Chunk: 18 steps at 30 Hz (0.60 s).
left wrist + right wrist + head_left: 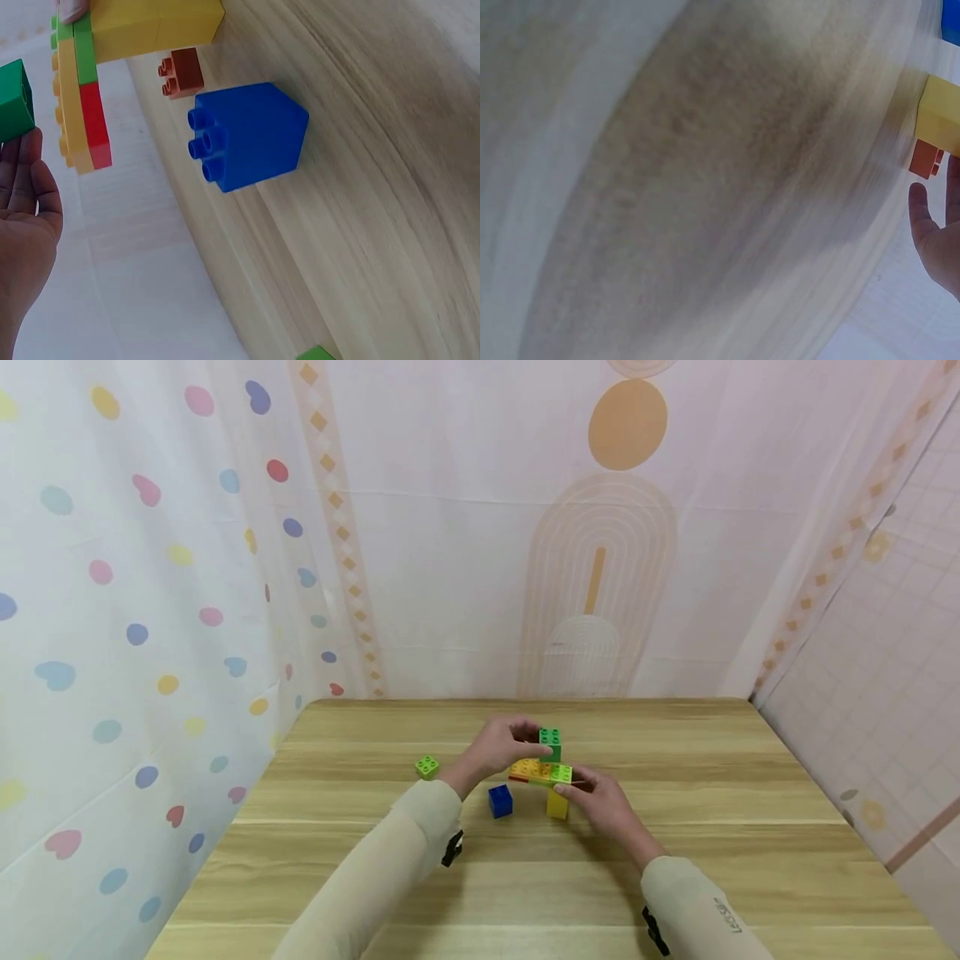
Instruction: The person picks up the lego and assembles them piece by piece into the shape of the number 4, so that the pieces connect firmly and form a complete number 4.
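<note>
My left hand [504, 747] pinches a dark green toy brick [551, 746] with studs up. In the head view the brick overlaps the far side of a stack just below it. That stack has a yellow base [557, 804], seen as two tall yellow bricks [157, 28] in the left wrist view. Across its top lies a layered bar with an orange-yellow brick [527, 769] and a light green brick [561, 774], over a red brick [95, 124] and more green. The bar overhangs to the left. My right hand [600, 802] grips the light green end, thumb in front.
A blue brick [500, 802] stands on the wooden table [525, 893], left of the stack. Farther left lies a small light green brick [427, 767]. A brown brick [185, 73] sits behind the stack. Patterned curtains [465, 568] hang beyond the table.
</note>
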Tool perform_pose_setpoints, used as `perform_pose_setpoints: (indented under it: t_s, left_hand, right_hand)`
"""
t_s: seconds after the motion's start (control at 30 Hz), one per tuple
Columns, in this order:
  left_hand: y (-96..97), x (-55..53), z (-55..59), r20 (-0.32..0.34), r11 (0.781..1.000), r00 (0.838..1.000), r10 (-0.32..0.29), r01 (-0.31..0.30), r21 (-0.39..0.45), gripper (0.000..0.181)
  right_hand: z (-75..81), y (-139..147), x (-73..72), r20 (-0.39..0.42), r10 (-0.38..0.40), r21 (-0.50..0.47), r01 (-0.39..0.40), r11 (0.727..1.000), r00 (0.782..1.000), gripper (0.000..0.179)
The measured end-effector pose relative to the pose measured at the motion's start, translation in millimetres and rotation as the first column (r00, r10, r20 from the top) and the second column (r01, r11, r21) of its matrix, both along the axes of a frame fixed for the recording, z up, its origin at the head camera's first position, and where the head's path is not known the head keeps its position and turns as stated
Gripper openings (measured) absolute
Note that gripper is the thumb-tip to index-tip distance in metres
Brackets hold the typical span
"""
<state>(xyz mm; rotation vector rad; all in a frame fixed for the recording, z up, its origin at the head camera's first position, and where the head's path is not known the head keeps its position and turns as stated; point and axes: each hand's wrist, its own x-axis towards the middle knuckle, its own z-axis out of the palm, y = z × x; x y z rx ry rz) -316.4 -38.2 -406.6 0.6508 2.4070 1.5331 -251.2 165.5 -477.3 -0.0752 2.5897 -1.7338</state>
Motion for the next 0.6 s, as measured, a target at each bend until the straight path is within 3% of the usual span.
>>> perform_pose_setpoints:
  t_s: [0.6]
  left_hand:
    - [13.1,4.4,-10.6,0.013,0.997,0.998,-0.069,0.069,-0.026,0.031]
  right_hand:
    - [0.9,2,-0.4,-0.003,0.039,0.012,-0.039,0.999,0.999,0.041]
